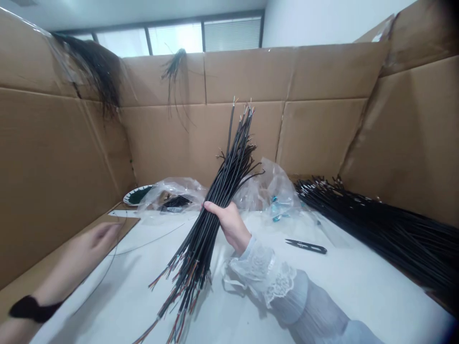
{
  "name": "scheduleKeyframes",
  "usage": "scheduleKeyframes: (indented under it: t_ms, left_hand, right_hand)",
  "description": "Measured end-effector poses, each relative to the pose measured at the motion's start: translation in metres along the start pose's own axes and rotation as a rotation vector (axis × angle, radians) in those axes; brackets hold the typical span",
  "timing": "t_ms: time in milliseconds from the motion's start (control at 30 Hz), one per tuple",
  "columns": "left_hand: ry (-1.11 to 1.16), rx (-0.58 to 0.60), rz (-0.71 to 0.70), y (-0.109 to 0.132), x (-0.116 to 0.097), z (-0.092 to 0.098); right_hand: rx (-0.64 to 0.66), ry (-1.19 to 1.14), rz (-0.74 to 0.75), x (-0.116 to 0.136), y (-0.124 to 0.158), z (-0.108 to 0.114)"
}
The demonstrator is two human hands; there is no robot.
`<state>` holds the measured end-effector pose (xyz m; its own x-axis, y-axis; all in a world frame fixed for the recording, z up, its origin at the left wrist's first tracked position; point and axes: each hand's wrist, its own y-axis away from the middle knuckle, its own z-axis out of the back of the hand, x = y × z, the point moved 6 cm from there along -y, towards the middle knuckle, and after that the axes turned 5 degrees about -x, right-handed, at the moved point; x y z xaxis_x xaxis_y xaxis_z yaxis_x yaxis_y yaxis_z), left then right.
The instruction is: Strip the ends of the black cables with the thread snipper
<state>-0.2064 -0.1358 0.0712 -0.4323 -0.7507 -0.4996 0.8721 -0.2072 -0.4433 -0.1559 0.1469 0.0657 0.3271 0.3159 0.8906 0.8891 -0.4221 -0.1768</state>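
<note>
Black cable bundle (215, 200) stood tilted above the white table (340, 282), clasped mid-length by right hand (231, 227); left hand (86, 251) blurred near a thin loose wire (150, 243), grip untellable; strands risked slipping and fanning out if that single clasp slackened.

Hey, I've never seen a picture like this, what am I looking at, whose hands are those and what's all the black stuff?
There is no machine here: one camera sits on a person's head and looks forward and down, so the two hands are the wearer's own. The right hand is closed around a bundle of black cables, whose stripped ends show coloured wires. The left hand is blurred, low on the left beside a thin loose wire; whether it holds anything is unclear. On the white table lie small black snips, crumpled clear plastic bags and, on the right, a big pile of black cables. Cardboard walls surround the table.
</note>
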Motion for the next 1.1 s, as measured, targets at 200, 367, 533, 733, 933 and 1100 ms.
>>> scheduleKeyframes:
  t_ms: [200,367,533,733,933,1100]
  left_hand:
    - [0.437,0.540,-0.164,0.025,-0.129,-0.086]
    - [0.628,0.315,-0.050,0.033,-0.149,-0.117]
    - [0.673,0.310,-0.030,0.031,-0.148,-0.103]
    - [0.821,0.502,0.116,0.038,-0.130,-0.097]
    - [0.756,0.567,0.099,0.040,-0.120,-0.103]
    - [0.647,0.689,-0.042,0.035,-0.120,-0.093]
  right_hand:
    - [-0.015,0.098,0.064,-0.002,0.014,-0.003]
    - [-0.037,0.233,0.106,0.001,0.016,0.002]
    - [0.085,0.275,0.186,0.020,0.017,-0.007]
    - [0.149,0.124,0.161,0.018,0.002,-0.004]
    - [-0.010,0.195,0.158,-0.002,0.002,0.001]
    - [-0.064,0.223,0.224,-0.005,0.013,-0.003]
